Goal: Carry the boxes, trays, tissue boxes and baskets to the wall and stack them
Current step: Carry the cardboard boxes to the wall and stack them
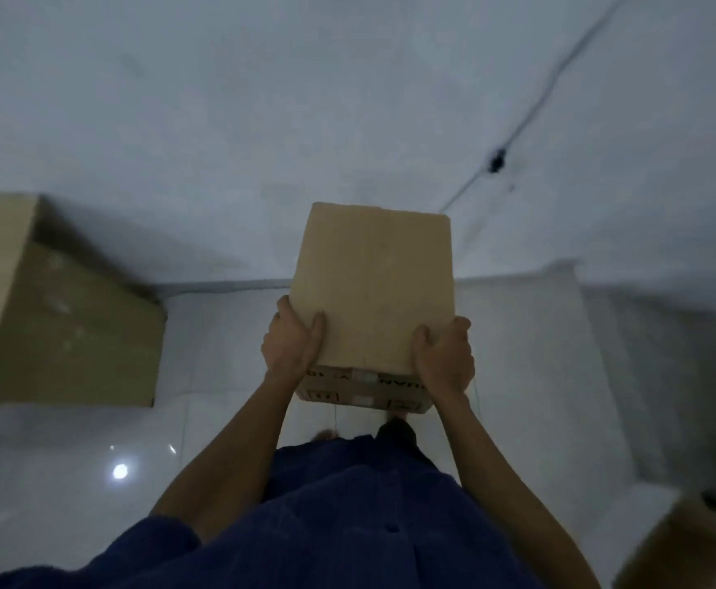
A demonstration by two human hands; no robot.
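A brown cardboard box (375, 282) is held out in front of me at chest height, its near end printed with dark letters and taped. My left hand (290, 342) grips its near left corner, thumb on top. At the near right corner, my right hand (445, 354) holds it the same way. The white wall (305, 99) stands straight ahead, close behind the box. The box is above the floor and touches nothing else.
A large cardboard box (63, 316) stands on the floor against the wall at the left. Another cardboard corner (683, 550) shows at the bottom right. A thin dark cable (560, 78) runs up the wall. The floor (92, 461) is glossy white tile.
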